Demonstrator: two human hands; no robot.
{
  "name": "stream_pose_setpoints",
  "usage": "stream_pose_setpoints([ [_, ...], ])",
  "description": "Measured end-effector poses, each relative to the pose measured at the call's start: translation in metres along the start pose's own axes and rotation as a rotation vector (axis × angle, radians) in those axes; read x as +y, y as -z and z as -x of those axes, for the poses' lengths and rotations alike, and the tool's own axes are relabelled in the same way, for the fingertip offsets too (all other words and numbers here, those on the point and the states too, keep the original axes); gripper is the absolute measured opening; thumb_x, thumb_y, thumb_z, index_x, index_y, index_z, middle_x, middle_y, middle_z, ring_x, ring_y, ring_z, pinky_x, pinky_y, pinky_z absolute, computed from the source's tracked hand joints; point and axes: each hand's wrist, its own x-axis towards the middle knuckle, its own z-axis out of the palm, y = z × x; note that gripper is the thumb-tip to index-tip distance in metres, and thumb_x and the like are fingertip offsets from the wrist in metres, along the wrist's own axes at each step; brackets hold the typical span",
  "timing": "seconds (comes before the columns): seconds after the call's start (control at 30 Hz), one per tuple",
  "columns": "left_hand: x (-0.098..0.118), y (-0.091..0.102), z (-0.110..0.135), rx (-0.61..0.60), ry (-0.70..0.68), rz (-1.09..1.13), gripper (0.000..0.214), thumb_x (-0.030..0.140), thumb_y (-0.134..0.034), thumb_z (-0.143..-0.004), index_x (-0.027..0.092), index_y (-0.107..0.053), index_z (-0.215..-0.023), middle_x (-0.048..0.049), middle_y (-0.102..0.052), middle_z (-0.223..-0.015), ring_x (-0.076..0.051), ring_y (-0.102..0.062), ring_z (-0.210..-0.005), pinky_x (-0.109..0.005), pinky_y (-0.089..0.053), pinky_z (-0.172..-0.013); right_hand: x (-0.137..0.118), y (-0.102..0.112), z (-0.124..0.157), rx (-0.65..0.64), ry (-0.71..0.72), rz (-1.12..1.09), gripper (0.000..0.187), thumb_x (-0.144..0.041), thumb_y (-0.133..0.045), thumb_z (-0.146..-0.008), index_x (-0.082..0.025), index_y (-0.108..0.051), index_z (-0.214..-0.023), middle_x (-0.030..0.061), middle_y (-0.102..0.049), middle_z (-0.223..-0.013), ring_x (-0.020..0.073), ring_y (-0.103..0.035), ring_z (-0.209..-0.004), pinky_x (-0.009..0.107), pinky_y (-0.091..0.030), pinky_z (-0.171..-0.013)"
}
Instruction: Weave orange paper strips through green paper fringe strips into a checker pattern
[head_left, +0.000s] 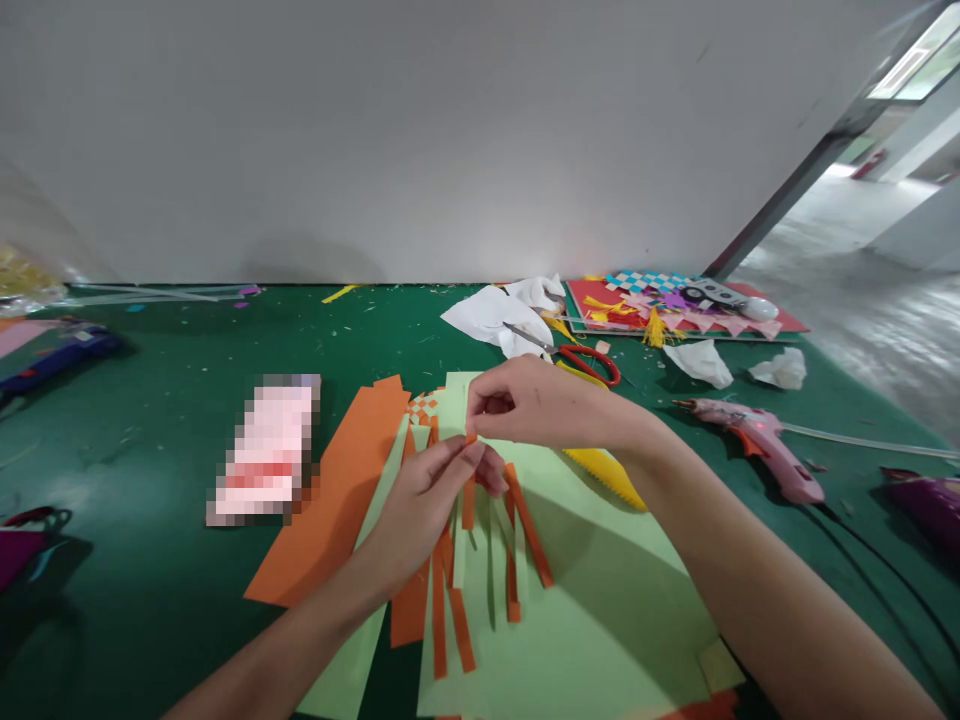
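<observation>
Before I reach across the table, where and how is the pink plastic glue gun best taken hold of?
Take the pink plastic glue gun by its handle, probably from the near right side: the handle slants toward you, while the metal nozzle points left. Avoid the nozzle, as it may be hot.

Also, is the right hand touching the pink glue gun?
Apart. The head view shows it: a strip of green tabletop lies between the right hand, wrist included, and the pink glue gun.
</observation>
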Motion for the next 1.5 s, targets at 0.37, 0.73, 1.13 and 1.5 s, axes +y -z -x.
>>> stream_pose_setpoints([
  [0.37,-0.006,0.000,0.001,-0.028,0.026,-0.026,0.031,0.035,-0.048,-0.095,0.017,-0.065,-0.076,0.0008,-0.056,-0.059,-0.013,-0.053,-0.060,-0.024,-0.042,-0.065,0.000,0.003,0.001,0.019,0.013,-0.021,0.013,-0.021,-0.053,-0.077,-0.017,-0.060,-0.068,-0.0048,-0.049,-0.058,0.0071,-0.037,-0.053,0.022,-0.028,-0.047],
  [0.73,-0.007,-0.001,0.002,-0.010,0.077,-0.021,0.034,0.041,-0.050,-0.092,0.018,-0.057,-0.068,0.0028,-0.050,-0.054,-0.012,-0.052,-0.058,-0.023,-0.040,-0.058,-0.001,0.005,0.002,0.023,0.020,-0.046,0.015,-0.025,-0.052,-0.081,-0.017,-0.061,-0.072,-0.0037,-0.051,-0.059,0.0074,-0.043,-0.054,0.021,-0.030,-0.048],
  [1.13,-0.010,0.000,0.002,-0.027,0.085,-0.052,0.036,0.041,-0.047,-0.093,0.018,-0.057,-0.068,0.0022,-0.051,-0.055,-0.012,-0.053,-0.059,-0.023,-0.042,-0.060,0.001,0.009,0.002,0.055,0.024,-0.035,0.013,-0.024,-0.053,-0.081,-0.016,-0.061,-0.074,-0.0041,-0.051,-0.058,0.0069,-0.042,-0.052,0.021,-0.031,-0.049],
  [1.5,-0.009,-0.002,0.000,-0.066,0.123,-0.067,0.038,0.042,-0.044,-0.094,0.018,-0.055,-0.068,0.0017,-0.052,-0.055,-0.012,-0.052,-0.058,-0.022,-0.039,-0.060,0.003,0.013,0.004,0.105,-0.003,-0.002,0.014,-0.024,-0.055,-0.080,-0.016,-0.063,-0.073,-0.0039,-0.053,-0.056,0.0061,-0.041,-0.050,0.020,-0.030,-0.046],
])
